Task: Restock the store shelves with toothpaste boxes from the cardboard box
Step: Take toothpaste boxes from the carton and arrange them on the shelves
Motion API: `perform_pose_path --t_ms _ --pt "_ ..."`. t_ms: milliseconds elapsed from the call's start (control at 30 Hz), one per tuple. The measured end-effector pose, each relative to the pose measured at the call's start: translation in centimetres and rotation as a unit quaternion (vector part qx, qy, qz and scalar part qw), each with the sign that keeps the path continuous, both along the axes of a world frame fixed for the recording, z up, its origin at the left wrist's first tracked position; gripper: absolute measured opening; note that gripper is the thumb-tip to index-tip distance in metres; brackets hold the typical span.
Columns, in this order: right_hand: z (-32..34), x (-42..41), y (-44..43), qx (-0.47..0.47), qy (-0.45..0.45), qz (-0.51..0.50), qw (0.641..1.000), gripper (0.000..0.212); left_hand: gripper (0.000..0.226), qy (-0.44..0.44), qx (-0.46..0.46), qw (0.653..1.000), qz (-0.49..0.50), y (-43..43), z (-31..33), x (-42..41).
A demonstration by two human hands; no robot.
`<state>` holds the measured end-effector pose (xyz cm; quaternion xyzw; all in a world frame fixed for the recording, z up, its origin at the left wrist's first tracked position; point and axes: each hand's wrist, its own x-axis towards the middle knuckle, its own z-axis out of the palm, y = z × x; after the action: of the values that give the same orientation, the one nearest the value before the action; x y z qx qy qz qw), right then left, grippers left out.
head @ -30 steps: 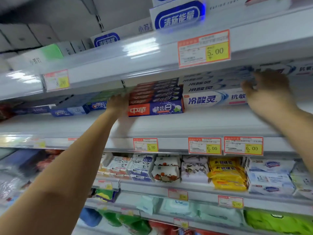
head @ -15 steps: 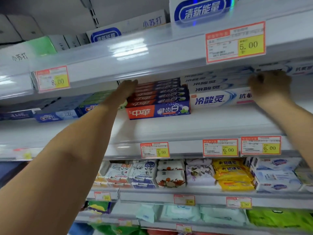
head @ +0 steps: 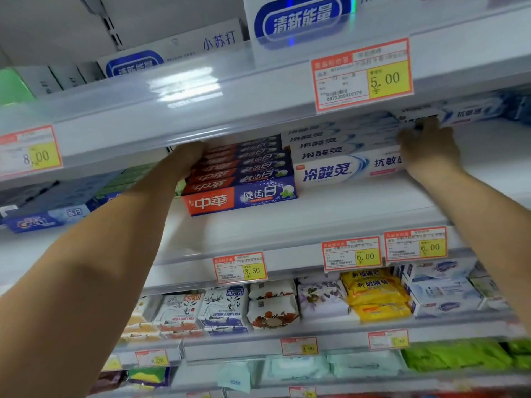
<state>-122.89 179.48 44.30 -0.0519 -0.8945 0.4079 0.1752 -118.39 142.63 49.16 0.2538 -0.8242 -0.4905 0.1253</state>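
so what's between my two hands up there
Head view: two toothpaste stacks side by side, the red-and-blue stack at the left hand, the white stack at the right hand.

Toothpaste boxes (head: 240,196) glossy printed card; shelf edge (head: 184,110) smooth glossy plastic.

Tiered white shelves (head: 330,214) fronted by clear plastic rails (head: 201,110), a white glare on the top one. Orange-and-yellow price tags (head: 362,74) clipped along the edges. Grey back panel (head: 172,12) with a slotted upright (head: 110,27) behind. Wrapped soap packs (head: 273,308) lower down.
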Motion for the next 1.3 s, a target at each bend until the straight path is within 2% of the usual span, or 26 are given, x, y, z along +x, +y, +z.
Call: perform_pose_path --t_ms 200,333,500,567,633,700,767,900,1000,1067,1200,1300 --pt "-0.2 -0.1 0.0 0.000 0.005 0.004 1.000 0.044 0.025 -0.014 -0.012 1.000 -0.005 0.2 0.0 -0.3" --pt "-0.2 -0.6 0.1 0.011 0.004 0.009 1.000 0.046 0.025 -0.027 -0.074 0.997 -0.012 0.5 0.0 -0.4" --pt "-0.1 -0.7 0.5 0.029 0.013 0.031 0.999 0.045 0.037 -0.047 -0.187 0.981 -0.032 1.0 -0.1 -0.5" --pt "0.6 -0.3 0.8 -0.014 -0.010 0.044 0.999 0.042 0.041 -0.063 -0.196 0.977 -0.049 1.6 0.2 -0.1" --pt "1.4 -0.3 1.5 -0.150 -0.043 0.055 0.986 0.035 0.052 -0.097 -0.255 0.960 -0.067 2.1 0.3 0.3" --pt "2.1 -0.3 2.2 -0.346 -0.074 0.103 0.930 0.031 0.053 -0.135 -0.353 0.921 -0.095 2.5 0.2 0.7" --pt "2.0 -0.8 2.5 -0.420 -0.071 0.150 0.892 0.022 0.049 -0.151 -0.433 0.877 -0.142 2.9 -0.4 0.5" --pt "1.4 -1.5 2.6 -0.397 -0.088 0.180 0.896 0.019 0.049 -0.112 -0.480 0.847 -0.198 7.5 -0.8 2.5" --pt "1.6 -1.3 2.6 -0.394 -0.091 0.190 0.894 0.020 0.041 -0.058 -0.516 0.831 -0.198 10.5 -0.8 3.9" --pt "1.6 -1.3 2.6 -0.404 -0.085 0.194 0.890 0.022 0.041 -0.024 -0.487 0.851 -0.195 11.9 -0.7 4.3" --pt "1.7 -1.1 2.6 -0.399 -0.087 0.176 0.896 0.025 0.046 -0.043 -0.493 0.834 -0.245 13.6 -0.5 4.6" --pt "2.0 -0.6 2.7 -0.374 -0.097 0.159 0.908 0.033 0.044 -0.027 -0.476 0.846 -0.239 13.9 -0.8 4.2"
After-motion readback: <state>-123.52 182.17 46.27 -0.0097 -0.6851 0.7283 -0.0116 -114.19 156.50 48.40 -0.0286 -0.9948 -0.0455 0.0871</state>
